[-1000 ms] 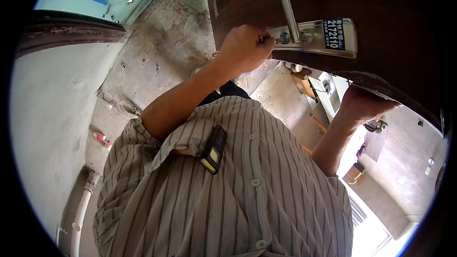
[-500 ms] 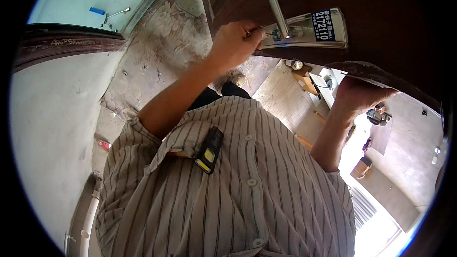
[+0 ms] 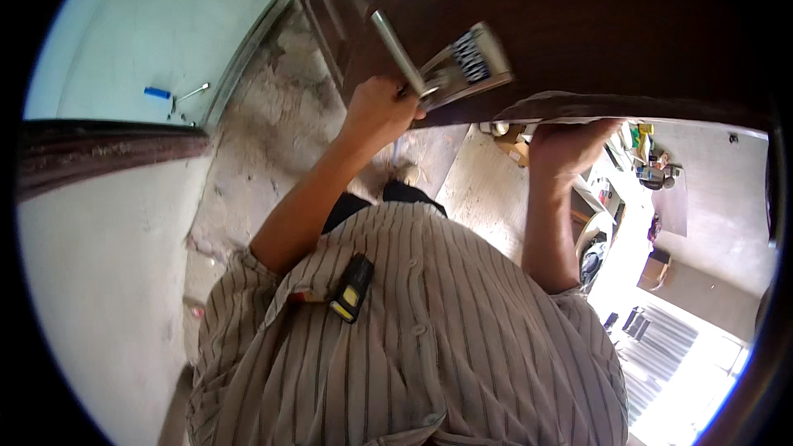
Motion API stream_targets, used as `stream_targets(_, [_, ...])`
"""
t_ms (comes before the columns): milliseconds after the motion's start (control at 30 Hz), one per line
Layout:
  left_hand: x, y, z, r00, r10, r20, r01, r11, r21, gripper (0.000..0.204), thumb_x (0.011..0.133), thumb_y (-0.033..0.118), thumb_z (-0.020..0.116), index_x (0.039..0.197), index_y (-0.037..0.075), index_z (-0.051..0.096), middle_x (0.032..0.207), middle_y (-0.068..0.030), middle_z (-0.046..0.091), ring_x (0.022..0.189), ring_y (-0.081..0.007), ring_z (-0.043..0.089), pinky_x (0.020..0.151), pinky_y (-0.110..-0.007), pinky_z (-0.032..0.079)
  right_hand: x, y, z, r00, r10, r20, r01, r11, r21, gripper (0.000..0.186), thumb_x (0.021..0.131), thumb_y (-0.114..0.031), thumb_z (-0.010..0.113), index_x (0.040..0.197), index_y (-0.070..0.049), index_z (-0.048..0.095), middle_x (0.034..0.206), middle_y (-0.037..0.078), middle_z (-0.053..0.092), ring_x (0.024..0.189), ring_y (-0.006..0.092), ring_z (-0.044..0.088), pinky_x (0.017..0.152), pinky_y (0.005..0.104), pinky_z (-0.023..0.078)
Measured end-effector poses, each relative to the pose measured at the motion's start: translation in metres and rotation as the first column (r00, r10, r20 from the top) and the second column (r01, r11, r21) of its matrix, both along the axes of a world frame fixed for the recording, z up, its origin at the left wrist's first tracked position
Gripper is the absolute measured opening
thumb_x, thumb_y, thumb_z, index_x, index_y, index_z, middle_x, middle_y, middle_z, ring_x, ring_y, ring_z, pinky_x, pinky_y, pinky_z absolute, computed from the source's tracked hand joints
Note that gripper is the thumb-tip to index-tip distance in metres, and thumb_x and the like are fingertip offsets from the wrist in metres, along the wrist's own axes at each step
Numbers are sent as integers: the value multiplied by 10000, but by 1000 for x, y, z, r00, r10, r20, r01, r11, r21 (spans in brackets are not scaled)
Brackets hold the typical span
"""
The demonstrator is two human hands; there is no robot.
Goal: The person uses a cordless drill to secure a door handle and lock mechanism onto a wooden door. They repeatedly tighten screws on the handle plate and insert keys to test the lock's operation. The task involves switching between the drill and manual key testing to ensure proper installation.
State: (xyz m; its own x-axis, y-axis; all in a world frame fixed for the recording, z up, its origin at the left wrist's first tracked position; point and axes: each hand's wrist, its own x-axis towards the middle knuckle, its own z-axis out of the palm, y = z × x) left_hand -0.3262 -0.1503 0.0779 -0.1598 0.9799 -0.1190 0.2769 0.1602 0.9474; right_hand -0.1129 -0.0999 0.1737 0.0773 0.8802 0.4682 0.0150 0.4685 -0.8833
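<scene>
A dark brown door (image 3: 595, 41) crosses the upper part of the view. On it a metal lock plate (image 3: 493, 56) carries a lever handle (image 3: 396, 48) that sticks out. My left hand (image 3: 376, 116) is at the near end of this plate, just below the handle. Its fingers are curled together, and whatever they pinch there is blurred and mostly covered. My right hand (image 3: 566, 149) lies against the door's near edge, right of the lock. Its fingers pass partly out of sight behind that edge.
On the pale surface at upper left lie a blue object (image 3: 157, 92) and a metal tool (image 3: 193, 92). A dark wooden frame piece (image 3: 116, 153) juts in from the left. Cardboard boxes (image 3: 655, 268) and clutter are at the right. A small black light (image 3: 352, 289) hangs at my shirt pocket.
The door, lock plate and handle have shifted left and tilted in view. Both hands have moved left with them, the left staying at the lock and the right at the door edge.
</scene>
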Motion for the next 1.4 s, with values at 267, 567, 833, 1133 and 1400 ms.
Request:
stream_targets(267, [-32, -43, -21, 725, 570, 387, -632, 774, 44, 345, 988, 315, 504, 1133, 39, 653, 961, -37, 659, 864, -116, 543, 767, -282, 429, -22, -10, 19, 999, 47, -13, -47, 995, -85, 352, 912, -315, 630, 1043, -9, 516, 907, 18, 516, 838, 113, 457, 728, 284, 415])
stream_targets(567, [-19, -156, -216, 445, 732, 516, -324, 669, -669, 111, 869, 185, 575, 792, 112, 544, 645, -17, 477, 517, -168, 440, 525, -347, 416, 66, 6, 13, 856, 516, 29, -511, 854, -95, 730, 964, -500, 480, 1405, 63, 334, 1397, 219, 418, 1336, 297, 381, 1118, 409, 286])
stream_targets(833, [137, -197, -269, 778, 627, -20, -343, 399, -851, 213, 880, 240, 567, 742, 79, 556, 570, -42, 452, 471, -185, 436, 496, -371, 394, 324, 40, -172, 904, 295, 309, 54, 638, -768, 424, 855, -383, 654, 1040, -2, 677, 950, 199, 702, 915, 296, 681, 805, 378, 525])
stream_targets(1133, [325, 59, -233, 970, 242, -26, -215, 803, -555, 357, 899, 329, 546, 691, 38, 565, 510, -57, 417, 427, -194, 419, 456, -383, 366, 571, 50, -255, 964, -106, 246, 267, 435, -860, 426, 887, -332, 610, 1021, 68, 668, 791, 104, 684, 692, 163, 634, 653, 312, 506])
stream_targets(1400, [586, 359, -161, 887, 8, 462, 268, 805, -529, 271, 829, 318, 711, 725, 135, 540, 523, 53, 394, 359, -49, 247, 347, -241, 192, 678, 156, -275, 884, -358, 301, 425, 344, -838, 527, 874, -359, 628, 1171, 75, 586, 946, 151, 684, 824, 195, 667, 700, 307, 519])
